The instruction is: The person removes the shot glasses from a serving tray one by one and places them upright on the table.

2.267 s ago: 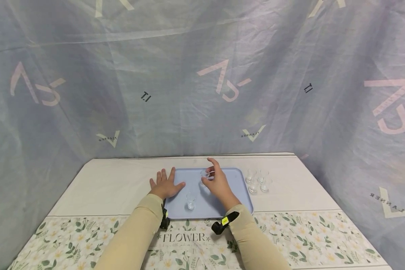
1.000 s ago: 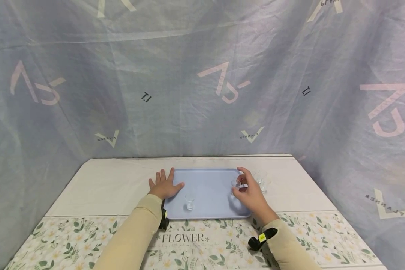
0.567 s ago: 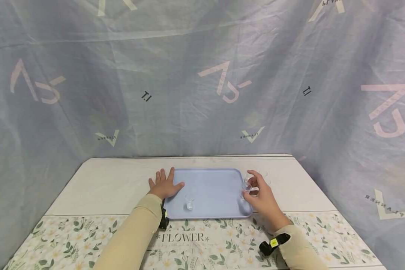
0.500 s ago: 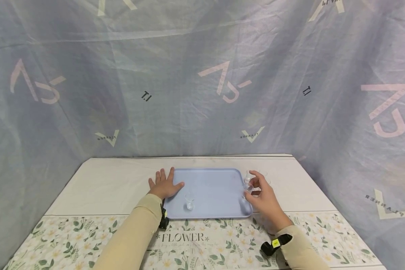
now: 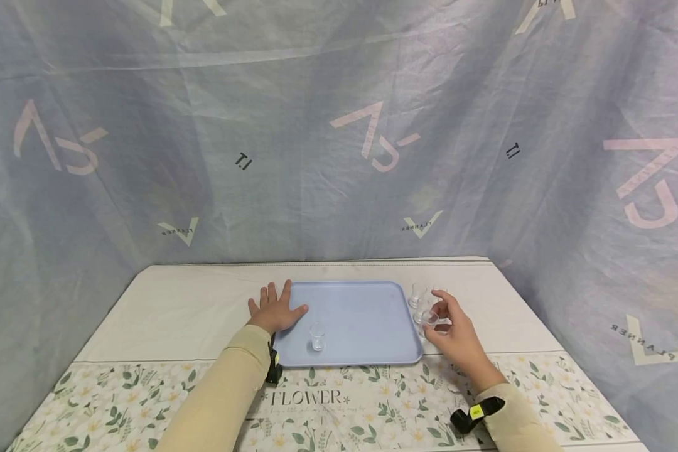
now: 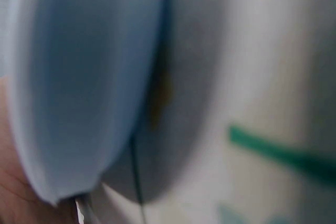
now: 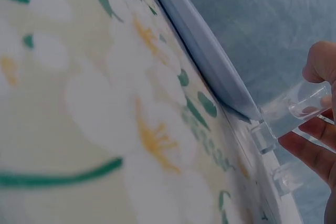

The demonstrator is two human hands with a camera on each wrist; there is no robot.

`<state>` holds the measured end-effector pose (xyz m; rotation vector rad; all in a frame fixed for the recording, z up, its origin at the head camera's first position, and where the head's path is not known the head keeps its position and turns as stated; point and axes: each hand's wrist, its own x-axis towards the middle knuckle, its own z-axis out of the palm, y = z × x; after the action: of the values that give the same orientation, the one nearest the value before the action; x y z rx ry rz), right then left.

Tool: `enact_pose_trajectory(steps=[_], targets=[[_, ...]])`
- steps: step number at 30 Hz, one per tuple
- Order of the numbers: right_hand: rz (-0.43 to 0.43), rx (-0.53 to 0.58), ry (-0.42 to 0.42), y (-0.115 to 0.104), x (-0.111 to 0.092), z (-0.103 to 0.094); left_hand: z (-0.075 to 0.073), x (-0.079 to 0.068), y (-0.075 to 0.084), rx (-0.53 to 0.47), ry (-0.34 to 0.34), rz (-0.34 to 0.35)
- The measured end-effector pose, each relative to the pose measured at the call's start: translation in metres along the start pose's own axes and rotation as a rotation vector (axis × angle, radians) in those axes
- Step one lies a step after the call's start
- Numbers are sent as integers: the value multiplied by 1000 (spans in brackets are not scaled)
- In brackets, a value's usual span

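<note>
In the head view my right hand (image 5: 455,333) pinches a small clear shot glass (image 5: 429,319) between thumb and fingers, just right of the blue tray (image 5: 361,326). The right wrist view shows this shot glass (image 7: 294,109) upright in the grip, close to the tray's edge. Beside the hand stand several more shot glasses (image 5: 417,296), some partly hidden by the fingers. My left hand (image 5: 275,311) lies with spread fingers on the tray's left edge. One shot glass (image 5: 317,338) stands on the tray, near its front left.
A white cloth with a floral front band (image 5: 339,408) covers the table. Grey-blue fabric (image 5: 294,157) hangs behind and along both sides. In the left wrist view the tray's blurred rim (image 6: 105,129) fills much of the picture.
My right hand has carried a shot glass from over the tray's middle rightward, past its right edge, to the group of glasses. The left hand stays put.
</note>
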<state>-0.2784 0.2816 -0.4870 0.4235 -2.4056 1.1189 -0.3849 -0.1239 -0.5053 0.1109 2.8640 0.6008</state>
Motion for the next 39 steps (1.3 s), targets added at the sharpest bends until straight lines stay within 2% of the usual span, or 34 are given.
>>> enact_pose_trajectory(steps=[4, 14, 33, 36, 39], targets=[[24, 0, -16, 3, -2, 1, 3, 4, -3, -13, 4, 4], [12, -37, -30, 13, -5, 2, 0, 2, -1, -22, 2, 3], [54, -12, -54, 18, -7, 3, -6, -6, 3, -29, 7, 0], [37, -31, -53, 17, -7, 3, -4, -4, 1, -28, -2, -2], [-15, -63, -31, 17, -7, 2, -4, -5, 1, -27, 1, 3]])
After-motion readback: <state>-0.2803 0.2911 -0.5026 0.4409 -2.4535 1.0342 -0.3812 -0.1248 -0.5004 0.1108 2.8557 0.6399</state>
